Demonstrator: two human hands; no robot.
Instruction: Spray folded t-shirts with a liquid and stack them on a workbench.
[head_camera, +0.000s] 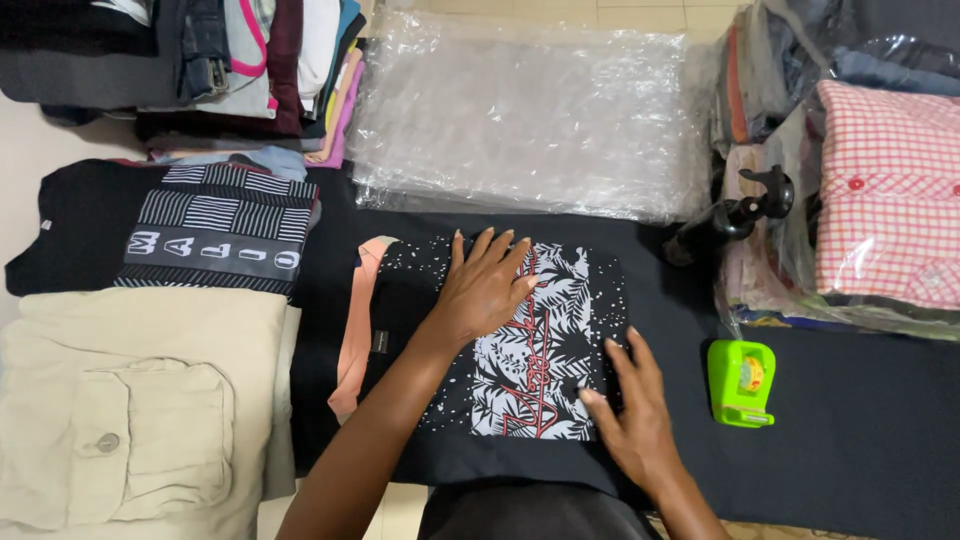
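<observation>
Head view: one folded black printed T-shirt (500, 350) lies centred on the dark cloth (860, 430), long axis running away from the person, collar end far. Left hand (485, 285) flat, fingers spread, pressing the print. Right hand (635, 410) flat, open, on its near right edge. One green tape dispenser (741, 382) right; one clear plastic bag (530, 115) beyond.

Single head cam, looking steeply down from above the person's own forearms, close range. Left hand (482, 290) and right hand (632, 415) sit low-centre, flat on the folded black printed t-shirt (540, 400). Beyond the fingertips: clear plastic bags (530, 115) at the top edge. Outboard of the right fingers: green tape dispenser (741, 382). No second view, so no overlap.
</observation>
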